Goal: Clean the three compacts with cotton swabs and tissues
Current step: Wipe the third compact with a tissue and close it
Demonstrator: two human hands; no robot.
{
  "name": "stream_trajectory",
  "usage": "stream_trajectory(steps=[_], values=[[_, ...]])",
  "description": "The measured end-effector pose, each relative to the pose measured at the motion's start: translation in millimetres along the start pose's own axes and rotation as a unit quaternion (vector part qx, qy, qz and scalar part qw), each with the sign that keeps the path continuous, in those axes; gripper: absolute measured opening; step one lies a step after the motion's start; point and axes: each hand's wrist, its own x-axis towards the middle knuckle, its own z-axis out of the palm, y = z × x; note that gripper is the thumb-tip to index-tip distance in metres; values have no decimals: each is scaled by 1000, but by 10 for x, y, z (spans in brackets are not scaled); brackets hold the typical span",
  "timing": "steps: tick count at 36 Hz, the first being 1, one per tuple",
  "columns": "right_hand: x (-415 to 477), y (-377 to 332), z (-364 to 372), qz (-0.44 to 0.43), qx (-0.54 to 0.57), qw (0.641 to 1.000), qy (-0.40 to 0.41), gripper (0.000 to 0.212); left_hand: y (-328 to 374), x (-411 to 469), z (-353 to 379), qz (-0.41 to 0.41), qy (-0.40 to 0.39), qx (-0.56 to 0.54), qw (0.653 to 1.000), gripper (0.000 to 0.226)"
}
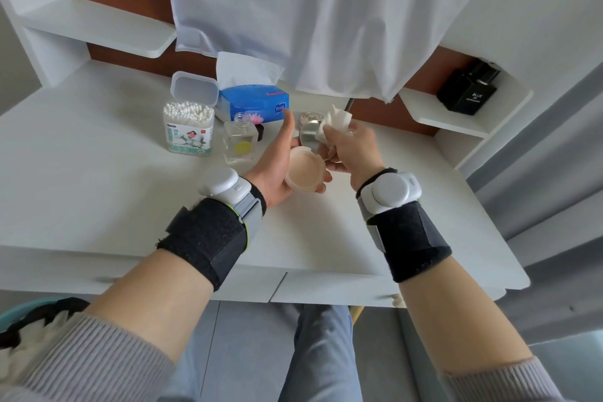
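Above the desk (326, 238), our left hand (277, 170) cups an open compact (305, 170), thumb straight. Our right hand (352, 147) pinches a crumpled tissue (337, 119) against its mirror lid. Beige powder shows inside.

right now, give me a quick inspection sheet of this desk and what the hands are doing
surface: white desk, drawers under its front edge
job's things: open compact; tissue against its mirrored lid; round silver case, likely a second compact, on the desk behind; third not made out; cotton swab box open; tissue pack
clutter: uncapped glass bottle
hands: left hand grips the compact; right hand pinches the tissue
cables: nothing seen
surroundings: white cloth hanging above; black box on the right shelf
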Motion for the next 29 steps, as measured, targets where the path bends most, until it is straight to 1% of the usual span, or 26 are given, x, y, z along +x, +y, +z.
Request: stream_trajectory(steps=[2, 5, 7, 10, 13, 16, 20, 23, 24, 25, 28, 29], values=[[-13, -20, 60, 0, -16, 1000, 13, 47, -4, -2, 15, -1, 0, -1, 1000, 88], [-68, -44, 126, 1, -39, 999, 9, 60, -1, -11, 33, 3, -4, -3, 1000, 85], [-114, -78, 124, -15, -69, 998, 0, 62, 3, -13, 42, 6, -10, -3, 1000, 84], [-133, -98, 63, -37, -107, 993, -36, 69, -9, 8, 9, 5, -14, -14, 1000, 92], [-117, -81, -50, -41, -94, 990, -94, 81, -5, 22, -19, 5, -18, -30, 999, 96], [-128, -91, -171, -33, -50, 991, -120, 79, 2, 19, -20, 6, -23, -31, 999, 96], [-109, -97, -212, -19, -49, 994, -92, 64, 10, 7, -10, 8, -35, -33, 999, 96], [-63, -79, -118, -18, -58, 997, -38, 42, 1, -3, -6, 7, -33, -17, 999, 95], [-51, -67, -70, -17, -58, 998, -20, 38, -3, -5, -4, 6, -33, -12, 999, 96], [-41, -51, -18, -15, -58, 998, -3, 40, -5, -5, -1, 4, -34, -9, 999, 98], [-27, -28, 98, -12, -93, 995, 25, 67, -16, -2, 11, 1, -30, -2, 1000, 96], [-35, -27, 123, -19, -104, 994, 27, 71, -14, -3, 11, 0, -27, -4, 1000, 94]])
